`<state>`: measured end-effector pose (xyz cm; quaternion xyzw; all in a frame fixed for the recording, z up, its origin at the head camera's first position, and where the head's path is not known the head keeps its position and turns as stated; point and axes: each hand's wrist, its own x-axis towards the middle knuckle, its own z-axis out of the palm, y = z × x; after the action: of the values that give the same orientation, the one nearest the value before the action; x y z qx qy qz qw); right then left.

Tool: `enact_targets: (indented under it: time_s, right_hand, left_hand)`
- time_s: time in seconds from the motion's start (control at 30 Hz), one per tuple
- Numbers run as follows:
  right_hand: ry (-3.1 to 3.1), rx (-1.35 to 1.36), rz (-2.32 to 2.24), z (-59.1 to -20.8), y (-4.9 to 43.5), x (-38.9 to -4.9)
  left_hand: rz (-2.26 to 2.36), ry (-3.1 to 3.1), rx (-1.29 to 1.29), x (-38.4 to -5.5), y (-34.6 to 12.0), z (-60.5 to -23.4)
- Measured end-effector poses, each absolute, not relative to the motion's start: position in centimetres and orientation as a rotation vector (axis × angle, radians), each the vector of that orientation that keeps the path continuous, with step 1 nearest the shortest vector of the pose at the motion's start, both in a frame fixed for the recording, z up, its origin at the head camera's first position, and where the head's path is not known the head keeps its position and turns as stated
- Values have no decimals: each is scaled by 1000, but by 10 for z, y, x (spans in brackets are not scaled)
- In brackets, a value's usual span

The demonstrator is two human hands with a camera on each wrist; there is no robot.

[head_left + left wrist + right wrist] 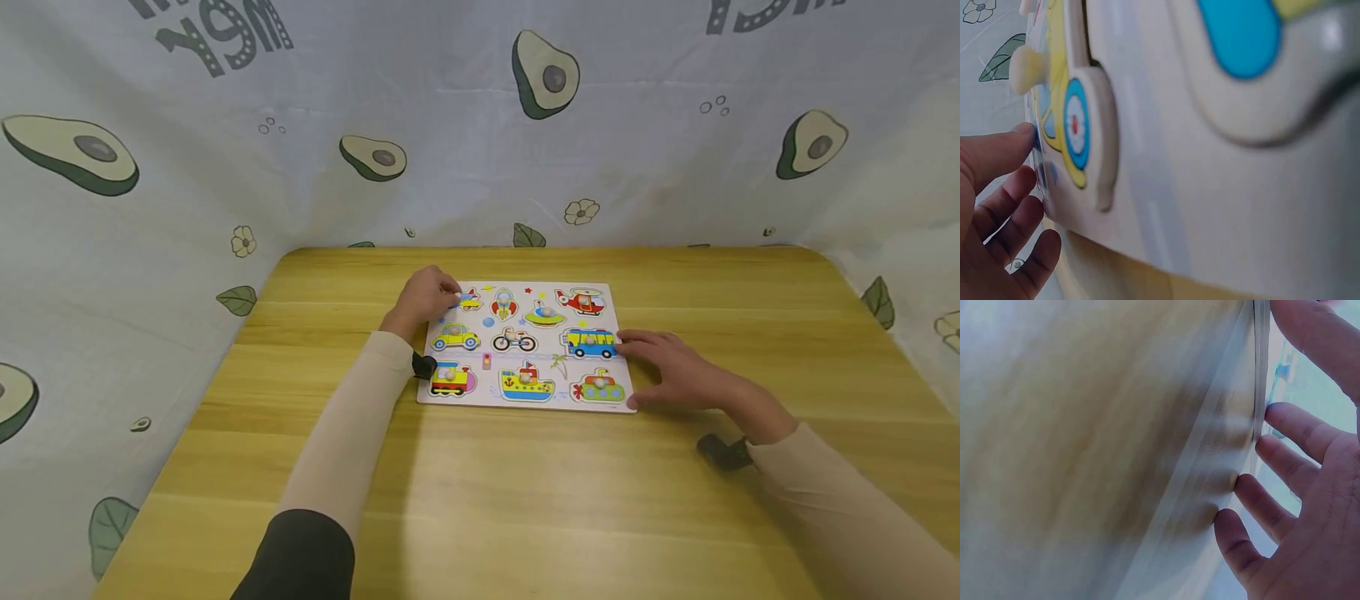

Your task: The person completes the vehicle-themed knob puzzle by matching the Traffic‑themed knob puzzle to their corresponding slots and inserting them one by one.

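A flat wooden peg puzzle board with knobbed vehicle pieces lies on the table. My left hand is at its upper left corner, by the airplane piece, which it partly covers. In the left wrist view the thumb and loosely bent fingers meet the board's edge beyond the yellow car piece. At the opposite side, my right hand touches the right edge beside the blue and yellow bus piece, its thumb near the lower corner. Its spread fingertips rest along the edge and tabletop in the right wrist view.
The wooden table extends around the board on every side. A pale cloth printed with avocados hangs behind and beside it. A small black wrist-worn device sits below the right hand.
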<state>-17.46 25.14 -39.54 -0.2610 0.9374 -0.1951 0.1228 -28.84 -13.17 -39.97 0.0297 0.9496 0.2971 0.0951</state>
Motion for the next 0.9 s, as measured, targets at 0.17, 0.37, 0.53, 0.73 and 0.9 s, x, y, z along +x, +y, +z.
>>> enact_targets:
  time_s: [0.17, 0.37, 0.53, 0.73, 0.9]
  right_hand:
    - [2733, -736, -559, -397, 252, -175]
    - [2734, -744, -560, -398, 250, -177]
    - [2724, -757, -565, -397, 246, -178]
    - [2713, -764, -568, -396, 244, -178]
    - [2719, -714, -648, -398, 248, -178]
  left_hand:
    - [835, 2825, 117, -290, -131, -401]
    - [823, 2840, 119, -289, -134, -401]
    - [838, 2853, 114, -286, -139, -400]
    - [875, 2850, 150, -280, -145, -396]
    - [800, 2884, 276, -261, -154, -389]
